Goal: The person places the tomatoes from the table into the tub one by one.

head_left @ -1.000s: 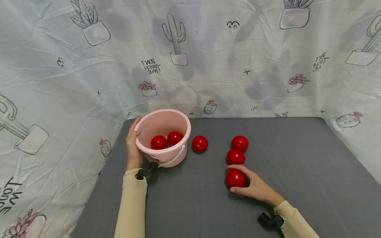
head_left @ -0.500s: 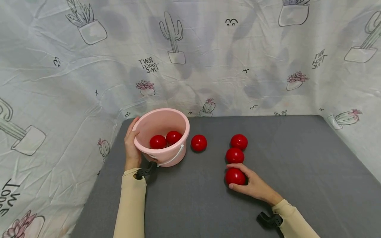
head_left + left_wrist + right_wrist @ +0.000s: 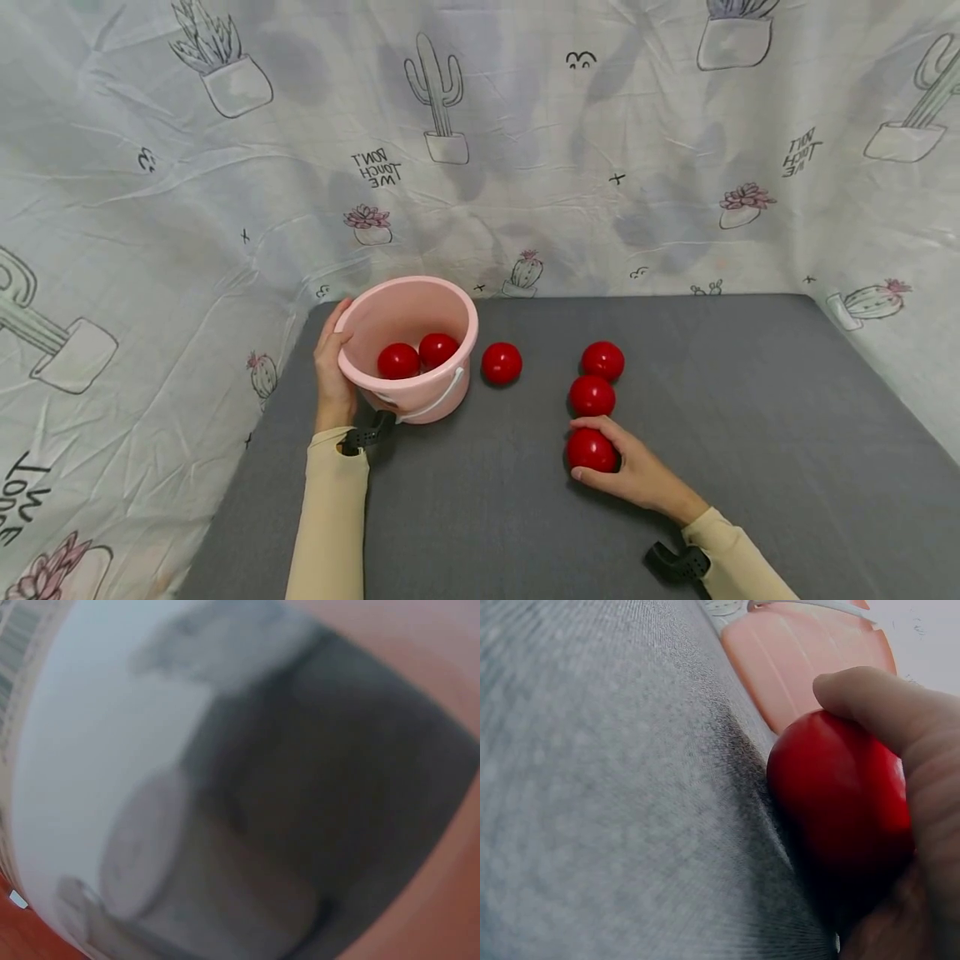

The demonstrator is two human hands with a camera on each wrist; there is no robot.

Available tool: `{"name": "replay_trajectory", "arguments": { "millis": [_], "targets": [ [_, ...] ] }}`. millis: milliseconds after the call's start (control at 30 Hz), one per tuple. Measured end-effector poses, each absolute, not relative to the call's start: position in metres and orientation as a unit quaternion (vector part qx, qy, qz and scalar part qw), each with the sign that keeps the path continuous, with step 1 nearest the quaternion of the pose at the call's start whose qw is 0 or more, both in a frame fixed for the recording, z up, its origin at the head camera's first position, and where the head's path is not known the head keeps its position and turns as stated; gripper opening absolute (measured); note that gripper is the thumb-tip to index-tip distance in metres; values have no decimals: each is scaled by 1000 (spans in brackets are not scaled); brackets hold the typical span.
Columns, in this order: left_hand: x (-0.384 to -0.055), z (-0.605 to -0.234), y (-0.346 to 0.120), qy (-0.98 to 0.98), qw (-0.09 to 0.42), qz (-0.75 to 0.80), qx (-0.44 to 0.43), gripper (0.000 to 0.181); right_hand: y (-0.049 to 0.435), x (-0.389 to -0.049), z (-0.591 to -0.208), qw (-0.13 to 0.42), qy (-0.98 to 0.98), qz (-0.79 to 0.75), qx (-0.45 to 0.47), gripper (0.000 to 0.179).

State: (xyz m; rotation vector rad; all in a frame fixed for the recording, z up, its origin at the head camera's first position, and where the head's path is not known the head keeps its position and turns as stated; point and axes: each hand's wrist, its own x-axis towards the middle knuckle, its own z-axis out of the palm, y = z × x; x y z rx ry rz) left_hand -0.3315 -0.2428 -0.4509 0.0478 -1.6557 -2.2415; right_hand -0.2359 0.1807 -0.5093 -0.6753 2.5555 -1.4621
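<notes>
A pink bucket (image 3: pixel 450 392) with a white handle stands at the left, its mouth tilted toward the head camera. My left hand (image 3: pixel 332 375) holds it by the left side, thumb over the rim. Two red balls, one of them the left ball (image 3: pixel 398 361), lie inside. At the right, my right hand (image 3: pixel 633 467) grips a red ball (image 3: pixel 588 450) between thumb and fingers. In the right wrist view the thumb presses on this ball (image 3: pixel 832 787), which sits low at the grey cloth. The left wrist view is blurred.
One loose red ball (image 3: pixel 502 363) lies just right of the bucket. Two more, a nearer ball (image 3: pixel 592 396) and a farther ball (image 3: pixel 603 361), line up beyond my right hand. A cactus-print curtain (image 3: pixel 525 167) rises behind the grey table (image 3: pixel 480 517).
The view shifts slightly with the head. Both hands keep their places, the left on the bucket and the right around the ball.
</notes>
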Motion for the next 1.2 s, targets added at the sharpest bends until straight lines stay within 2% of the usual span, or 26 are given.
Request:
{"name": "replay_trajectory", "arguments": {
  "millis": [200,633,900,1033,1200],
  "targets": [
    [-328,-449,-242,-588,173,-790,16,56,183,-234,-508,82,840,-490,-218,57],
    [-327,-451,-243,-595,171,-785,19,54,180,-234,-491,72,820,-522,-223,54],
    [-328,-452,-245,-602,171,-780,14,54,171,-253,-449,78,806,-527,-260,52],
    [-328,-452,-246,-615,170,-770,15,54,170,-270,-423,65,811,-512,-277,51],
    [-326,-452,-246,-620,169,-766,18,55,164,-296,-383,81,812,-509,-274,51]
  ]
}}
